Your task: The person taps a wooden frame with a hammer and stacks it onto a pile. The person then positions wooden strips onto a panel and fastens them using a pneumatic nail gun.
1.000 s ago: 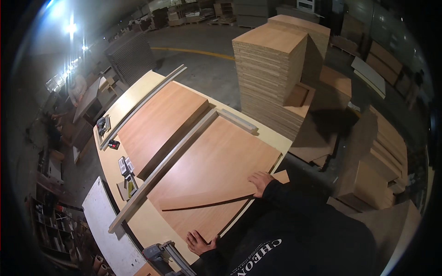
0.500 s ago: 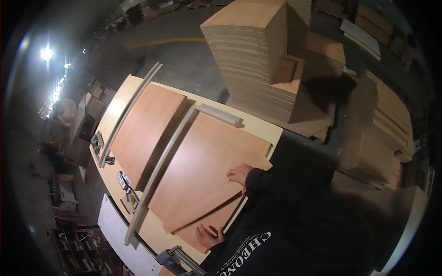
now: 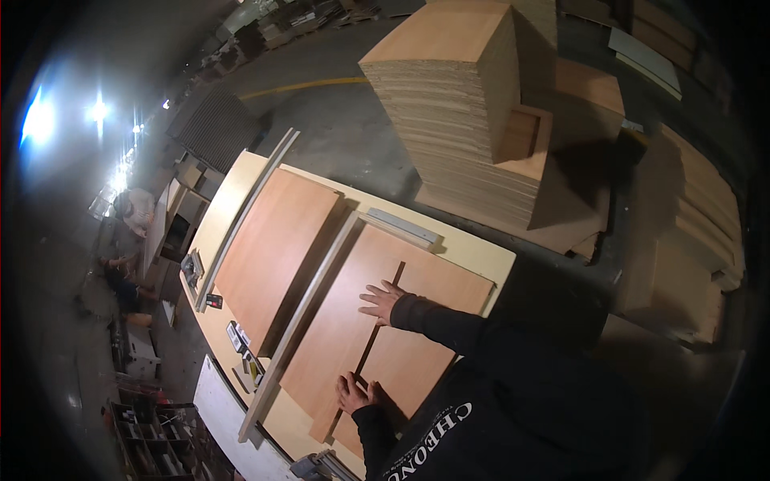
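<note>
Woodwkg shop, bd. stacks, worktable, prob. shelving

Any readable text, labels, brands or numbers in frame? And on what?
Black top, worn by the person: large white lettering, legible but not copied here; finer print beside it is too small to read.
Black-and-white object on the worktable: any markings too small to read.
Small black-and-red object: same, too small.
No other legible text.

Right fingers spread over strip; left fingers, nearer the body, bent at the same strip. Panel under both, on counter. Bar runs left of the fingers; board stack beyond them, to the right.
</note>
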Tool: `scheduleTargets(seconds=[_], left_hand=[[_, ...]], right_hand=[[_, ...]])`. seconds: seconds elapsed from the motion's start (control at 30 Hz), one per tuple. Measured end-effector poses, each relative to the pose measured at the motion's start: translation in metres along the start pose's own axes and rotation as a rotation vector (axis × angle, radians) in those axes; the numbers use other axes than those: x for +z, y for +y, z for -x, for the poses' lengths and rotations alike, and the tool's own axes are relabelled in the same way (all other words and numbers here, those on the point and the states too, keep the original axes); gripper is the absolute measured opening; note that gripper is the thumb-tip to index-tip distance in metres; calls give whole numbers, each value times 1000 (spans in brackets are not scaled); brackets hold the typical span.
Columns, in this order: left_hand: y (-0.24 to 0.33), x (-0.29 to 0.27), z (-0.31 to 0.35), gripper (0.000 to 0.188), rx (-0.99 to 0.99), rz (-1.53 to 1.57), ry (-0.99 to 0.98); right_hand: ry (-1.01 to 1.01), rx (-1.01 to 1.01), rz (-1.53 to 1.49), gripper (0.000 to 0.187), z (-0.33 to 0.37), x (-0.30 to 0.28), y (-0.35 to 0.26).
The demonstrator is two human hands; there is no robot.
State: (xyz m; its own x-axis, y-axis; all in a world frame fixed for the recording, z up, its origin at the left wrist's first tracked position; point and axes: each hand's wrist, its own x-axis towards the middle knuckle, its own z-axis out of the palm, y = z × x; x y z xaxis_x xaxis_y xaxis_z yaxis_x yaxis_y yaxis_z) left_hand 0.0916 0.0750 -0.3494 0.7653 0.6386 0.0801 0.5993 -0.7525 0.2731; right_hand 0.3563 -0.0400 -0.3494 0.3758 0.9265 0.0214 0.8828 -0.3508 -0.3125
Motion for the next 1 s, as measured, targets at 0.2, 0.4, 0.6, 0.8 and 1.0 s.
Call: scheduleTargets(seconds=[0.2,0.4,0.6,0.8,1.0], left_hand=[[9,5,-51,78,-51,-163,-129],[19,7,-120,84,-62,-208,-251],[-27,21,-164,87,45,-265,-220],[-9,11,-183,92,139,-294,-306],[-71,-13,-216,110,154,-64,-534]], right_hand=[[127,149,-86,50,-58,0,21],[332,297,-198,48,-81,5,53],[494,273,-276,53,-99,11,58],[510,318,-352,53,-101,9,72],[410,275,-381,63,-93,-29,35]])
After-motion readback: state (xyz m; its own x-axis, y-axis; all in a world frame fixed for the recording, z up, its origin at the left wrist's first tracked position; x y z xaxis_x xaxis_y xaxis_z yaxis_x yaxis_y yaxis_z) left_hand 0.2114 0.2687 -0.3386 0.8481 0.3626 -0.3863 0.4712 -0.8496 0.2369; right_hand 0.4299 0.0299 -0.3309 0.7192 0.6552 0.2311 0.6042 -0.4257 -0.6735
